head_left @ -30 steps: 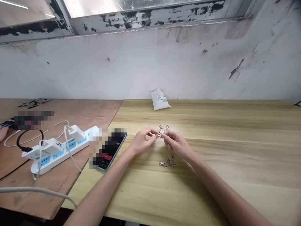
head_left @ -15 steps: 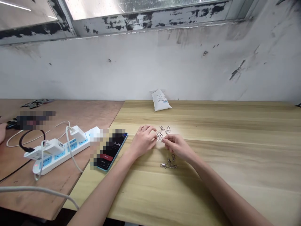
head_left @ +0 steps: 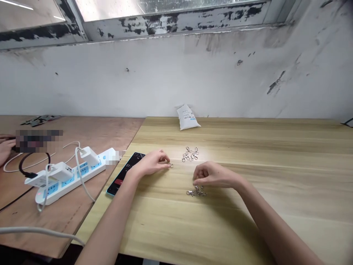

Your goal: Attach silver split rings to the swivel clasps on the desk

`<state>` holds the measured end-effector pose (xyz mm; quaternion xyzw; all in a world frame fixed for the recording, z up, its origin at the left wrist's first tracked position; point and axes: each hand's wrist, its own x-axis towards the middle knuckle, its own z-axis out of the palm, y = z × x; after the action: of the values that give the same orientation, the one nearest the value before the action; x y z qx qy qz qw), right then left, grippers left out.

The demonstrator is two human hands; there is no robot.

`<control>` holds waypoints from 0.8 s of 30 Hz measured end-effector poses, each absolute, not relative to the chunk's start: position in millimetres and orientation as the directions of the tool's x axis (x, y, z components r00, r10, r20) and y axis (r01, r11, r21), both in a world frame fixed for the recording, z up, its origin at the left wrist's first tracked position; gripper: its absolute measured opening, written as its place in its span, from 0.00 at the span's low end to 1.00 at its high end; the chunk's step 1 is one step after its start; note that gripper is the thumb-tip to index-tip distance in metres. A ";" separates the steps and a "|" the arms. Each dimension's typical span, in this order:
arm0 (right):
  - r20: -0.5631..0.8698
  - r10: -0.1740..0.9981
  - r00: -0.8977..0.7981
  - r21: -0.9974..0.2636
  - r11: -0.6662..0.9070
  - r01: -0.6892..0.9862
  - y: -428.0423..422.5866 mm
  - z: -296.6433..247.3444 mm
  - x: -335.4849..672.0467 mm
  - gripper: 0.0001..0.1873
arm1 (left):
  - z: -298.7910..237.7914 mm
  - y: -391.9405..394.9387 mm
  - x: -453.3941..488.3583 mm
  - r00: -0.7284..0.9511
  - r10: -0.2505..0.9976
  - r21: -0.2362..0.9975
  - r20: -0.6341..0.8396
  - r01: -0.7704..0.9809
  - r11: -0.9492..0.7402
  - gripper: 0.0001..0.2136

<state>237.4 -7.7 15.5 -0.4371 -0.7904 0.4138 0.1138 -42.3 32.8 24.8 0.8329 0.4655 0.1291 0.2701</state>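
My left hand (head_left: 151,164) rests on the light wooden table (head_left: 248,206) with its fingers pinched on a small metal ring (head_left: 171,165). My right hand (head_left: 212,175) sits lower right, fingers curled down onto a near heap of silver clasps (head_left: 196,191). A second heap of silver clasps (head_left: 190,154) lies loose on the table beyond both hands, touched by neither.
A dark phone (head_left: 124,177) lies left of my left hand. A white power strip (head_left: 68,173) with plugs and cables sits on the brown table at left. A small white bag (head_left: 188,117) leans by the wall. Another person's hand (head_left: 4,151) shows at the far left edge.
My hands have parted from the far heap of clasps. The left hand moved left with a ring, and the right hand dropped down onto the near heap.
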 end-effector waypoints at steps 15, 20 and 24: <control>-0.159 0.847 -0.507 -0.566 0.343 0.750 -19.4 33.7 242.5 0.04 | 17.2 28.5 -26.5 0.598 0.793 0.463 0.116 0.674 -0.576 0.08; -0.008 0.915 -0.403 -0.500 0.345 0.794 -11.5 27.7 235.4 0.08 | 14.0 29.2 -24.4 0.588 0.799 0.461 0.124 0.679 -0.571 0.07; 0.067 0.937 -0.342 -0.422 0.337 0.842 -3.0 13.1 231.5 0.08 | 9.4 26.5 -15.0 0.599 0.783 0.459 0.167 0.656 -0.599 0.09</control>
<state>231.5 -3.0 13.1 -0.5536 -0.8035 0.1586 0.1507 -15.0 26.5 9.4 0.8761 0.4107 0.1790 0.1780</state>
